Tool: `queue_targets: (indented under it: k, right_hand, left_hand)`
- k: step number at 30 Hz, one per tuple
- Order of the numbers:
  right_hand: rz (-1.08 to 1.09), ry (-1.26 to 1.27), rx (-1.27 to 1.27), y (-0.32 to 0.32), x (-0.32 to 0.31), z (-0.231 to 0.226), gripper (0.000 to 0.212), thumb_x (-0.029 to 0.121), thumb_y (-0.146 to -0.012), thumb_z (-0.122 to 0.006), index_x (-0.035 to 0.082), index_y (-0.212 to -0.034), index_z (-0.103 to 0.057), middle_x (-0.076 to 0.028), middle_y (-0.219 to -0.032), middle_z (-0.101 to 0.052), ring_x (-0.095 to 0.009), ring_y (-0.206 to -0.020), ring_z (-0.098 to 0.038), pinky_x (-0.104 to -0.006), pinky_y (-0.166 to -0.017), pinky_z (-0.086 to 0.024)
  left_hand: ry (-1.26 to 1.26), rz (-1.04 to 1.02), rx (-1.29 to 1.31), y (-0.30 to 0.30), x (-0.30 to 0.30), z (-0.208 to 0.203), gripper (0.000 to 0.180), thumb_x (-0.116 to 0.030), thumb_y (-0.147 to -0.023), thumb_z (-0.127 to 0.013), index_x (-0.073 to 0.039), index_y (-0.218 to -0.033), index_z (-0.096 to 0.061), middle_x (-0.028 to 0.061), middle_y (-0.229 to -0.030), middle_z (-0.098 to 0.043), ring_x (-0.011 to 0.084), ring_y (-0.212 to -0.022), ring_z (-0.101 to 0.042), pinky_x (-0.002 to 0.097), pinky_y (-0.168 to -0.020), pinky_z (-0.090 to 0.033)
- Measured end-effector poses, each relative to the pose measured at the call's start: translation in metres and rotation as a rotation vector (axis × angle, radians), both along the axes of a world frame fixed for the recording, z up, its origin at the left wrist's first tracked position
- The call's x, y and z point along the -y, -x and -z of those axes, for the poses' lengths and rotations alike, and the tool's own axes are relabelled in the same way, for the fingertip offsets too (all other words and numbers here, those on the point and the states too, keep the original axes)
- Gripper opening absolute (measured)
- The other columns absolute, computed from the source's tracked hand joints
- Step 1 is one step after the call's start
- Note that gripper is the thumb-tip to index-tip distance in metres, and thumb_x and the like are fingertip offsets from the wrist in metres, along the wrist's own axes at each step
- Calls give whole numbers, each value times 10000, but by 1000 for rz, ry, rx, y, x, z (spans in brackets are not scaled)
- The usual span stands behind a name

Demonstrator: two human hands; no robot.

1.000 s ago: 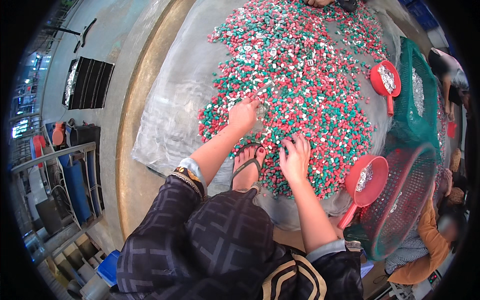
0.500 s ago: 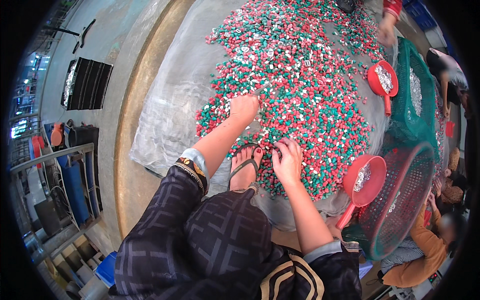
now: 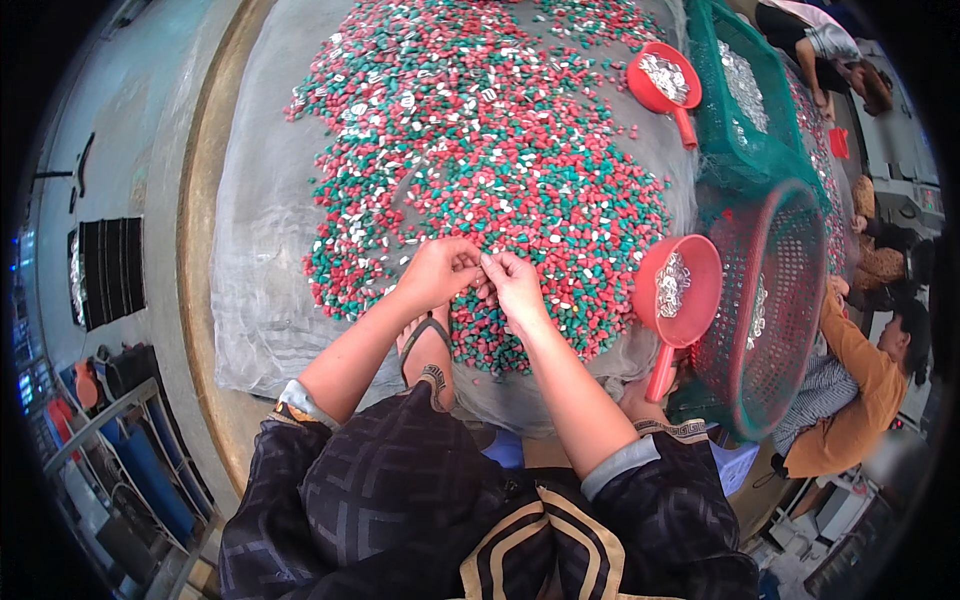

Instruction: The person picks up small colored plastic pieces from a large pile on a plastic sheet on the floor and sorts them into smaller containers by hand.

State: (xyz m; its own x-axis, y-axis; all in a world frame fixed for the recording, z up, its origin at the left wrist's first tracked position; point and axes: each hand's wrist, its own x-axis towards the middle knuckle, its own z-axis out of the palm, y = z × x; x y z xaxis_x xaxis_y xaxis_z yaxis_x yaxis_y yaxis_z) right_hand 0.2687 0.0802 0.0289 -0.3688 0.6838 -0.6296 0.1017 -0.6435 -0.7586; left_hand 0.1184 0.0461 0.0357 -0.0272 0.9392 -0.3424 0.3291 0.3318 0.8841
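Observation:
My left hand (image 3: 437, 272) and my right hand (image 3: 515, 288) meet fingertip to fingertip over the near part of a wide spread of small red, green and white pieces (image 3: 540, 200). Both hands are closed in a pinch. Whatever lies between the fingers is too small and covered to make out. Flat silver buckle-like parts (image 3: 407, 101) are scattered among the coloured pieces. Right of my hands stands a red long-handled scoop (image 3: 703, 300) with a heap of silver parts in it.
A second red scoop (image 3: 685, 117), also holding silver parts, sits farther off. At the right are a perforated red basket (image 3: 735, 350) and a green crate (image 3: 728, 150) under netting. A person in an orange top (image 3: 850, 400) is beyond the basket. My sandalled foot (image 3: 428, 350) rests by the pile.
My left hand has come back from the pile to meet my right hand; the thin pointed thing it held no longer shows. The view has shifted, and the other person's red-sleeved hand has left it.

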Motion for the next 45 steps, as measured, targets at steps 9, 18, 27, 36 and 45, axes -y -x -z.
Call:
queue_targets:
  k: [9, 18, 27, 36, 45]
  right_hand:
    - [959, -587, 250, -131, -96, -24, 201, 166, -880, -479, -9, -853, -573, -107, -763, -634, -167, -623, -598, -274, -534, -462]
    - [1167, -583, 580, -168, -95, -33, 368, 191, -854, -545, -5, -1158, -479, -118, -929, -590, -159, -627, -534, -250, -521, -414]
    - [901, -813, 543, -129, -89, -37, 274, 73, -872, -525, -26, -1123, -480, -93, -977, -560, -112, -669, -500, -218, -532, -406]
    - [10, -791, 476, -43, -33, -25, 157, 45, -820, -565, 30, -967, -619, -79, -950, -615, -163, -846, -572, -278, -742, -458]
    - [-917, -886, 492, 43, 34, 24, 193, 140, -748, -609, 58, -922, -629, -119, -949, -566, -300, -921, -561, -403, -802, -469]
  left_hand:
    - [27, -449, -671, 75, 52, 18, 456, -138, -711, -682, -77, -1143, -547, 122, -969, -555, 268, -840, -561, 396, -768, -476]
    - [-56, -113, -536, 31, 39, 49, 564, -113, -744, -605, -64, -1274, -421, 229, -1166, -466, 366, -1063, -488, 433, -924, -406]
    - [-58, -575, -925, 83, 6, 46, 512, 13, -706, -536, -49, -1212, -484, 186, -1155, -475, 356, -1059, -457, 424, -880, -417]
    - [64, -408, -542, 72, 49, 10, 366, -46, -767, -530, -54, -1132, -514, 228, -1104, -556, 391, -1023, -539, 429, -883, -436]
    - [617, -515, -661, 80, 141, 33, 481, -198, -760, -589, -12, -1150, -379, 252, -1075, -571, 421, -987, -555, 471, -841, -436]
